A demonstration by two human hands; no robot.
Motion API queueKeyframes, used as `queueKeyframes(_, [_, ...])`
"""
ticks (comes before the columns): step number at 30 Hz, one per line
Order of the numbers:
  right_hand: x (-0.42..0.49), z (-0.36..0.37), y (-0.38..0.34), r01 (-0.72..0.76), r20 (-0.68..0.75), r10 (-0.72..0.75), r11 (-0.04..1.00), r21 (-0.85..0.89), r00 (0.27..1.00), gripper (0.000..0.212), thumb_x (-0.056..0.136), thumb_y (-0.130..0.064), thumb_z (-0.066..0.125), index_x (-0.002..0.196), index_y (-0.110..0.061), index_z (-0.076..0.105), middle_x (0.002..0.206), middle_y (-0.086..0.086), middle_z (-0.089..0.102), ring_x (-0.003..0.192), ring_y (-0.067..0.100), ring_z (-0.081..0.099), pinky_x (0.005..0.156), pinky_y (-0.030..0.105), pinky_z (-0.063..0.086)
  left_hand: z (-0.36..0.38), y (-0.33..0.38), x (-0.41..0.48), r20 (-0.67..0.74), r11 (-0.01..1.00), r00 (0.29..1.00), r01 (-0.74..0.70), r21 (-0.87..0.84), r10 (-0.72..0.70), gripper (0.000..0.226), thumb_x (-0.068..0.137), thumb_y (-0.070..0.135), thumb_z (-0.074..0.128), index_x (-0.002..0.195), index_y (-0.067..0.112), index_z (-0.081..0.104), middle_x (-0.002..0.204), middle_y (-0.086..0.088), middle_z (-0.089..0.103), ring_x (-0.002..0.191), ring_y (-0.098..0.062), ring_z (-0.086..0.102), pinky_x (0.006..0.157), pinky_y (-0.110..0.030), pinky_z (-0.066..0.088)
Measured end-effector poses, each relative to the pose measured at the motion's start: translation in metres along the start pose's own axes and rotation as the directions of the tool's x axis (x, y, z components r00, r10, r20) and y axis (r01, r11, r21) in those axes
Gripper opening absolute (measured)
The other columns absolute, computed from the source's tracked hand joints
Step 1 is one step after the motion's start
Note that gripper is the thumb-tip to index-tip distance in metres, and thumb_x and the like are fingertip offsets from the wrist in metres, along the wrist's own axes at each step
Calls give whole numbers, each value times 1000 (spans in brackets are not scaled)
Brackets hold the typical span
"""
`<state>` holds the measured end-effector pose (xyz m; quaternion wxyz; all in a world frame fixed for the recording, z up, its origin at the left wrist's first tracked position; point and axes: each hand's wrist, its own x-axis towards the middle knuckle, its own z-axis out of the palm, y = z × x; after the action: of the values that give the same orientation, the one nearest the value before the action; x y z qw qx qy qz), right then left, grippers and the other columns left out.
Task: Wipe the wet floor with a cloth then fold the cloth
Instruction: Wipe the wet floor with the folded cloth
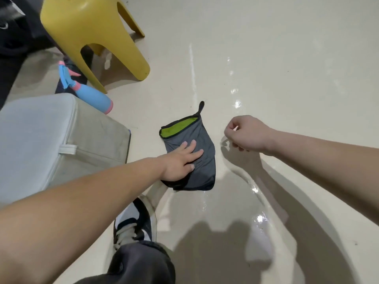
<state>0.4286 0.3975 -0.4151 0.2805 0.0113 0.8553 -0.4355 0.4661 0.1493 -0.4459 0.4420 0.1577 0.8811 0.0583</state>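
Flatly, left hand (180, 160) presses folded grey cloth (202, 167)

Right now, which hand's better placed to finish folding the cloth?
Left. The left hand already lies flat on the folded cloth, pinning it to the floor. The right hand is curled loosely, off the cloth to its right, holding nothing.

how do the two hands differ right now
The left hand lies flat with fingers spread, pressing on the folded grey cloth on the floor; the right hand is curled into a loose fist and touches no cloth. The left hand is palm down on the fabric, while the right hand is held to the right of the cloth, seemingly above the shiny floor. Both are bare and reach forward.
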Motion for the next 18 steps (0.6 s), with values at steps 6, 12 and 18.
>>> queueKeyframes(6, [2, 29, -18, 30, 92, -24, 998, -63, 995, 21, 97, -22, 53, 99, -5, 64, 76, 8, 67, 62, 23, 58, 55, 27, 47, 9, -3, 12, -14, 984, 1000, -14, 175, 16, 66, 106, 58, 23, 160, 42, -11, 165, 0, -34, 152, -27, -32, 126, -52, -6])
queueKeyframes(12, [38, 23, -12, -87, -101, 58, 948, -307, 993, 21, 99, -34, 50, 104, -19, 63, 96, -1, 69, 90, 23, 65, 72, 32, 50, 9, -2, 74, -411, 983, 911, 38, 177, 39, 74, 99, 72, 11, 158, 41, -20, 165, -4, -35, 150, -31, -35, 122, -60, -12])
queueKeyframes(18, [18, 15, 21, -372, -380, 239, 867, -331, 894, 20, 100, -40, 42, 103, -25, 56, 96, -7, 67, 89, 22, 64, 74, 35, 53, 2, 25, 105, -580, 971, 804, 19, 239, 127, 76, 100, 63, 10, 164, 25, -5, 170, -18, -13, 155, -45, -14, 121, -66, 2])
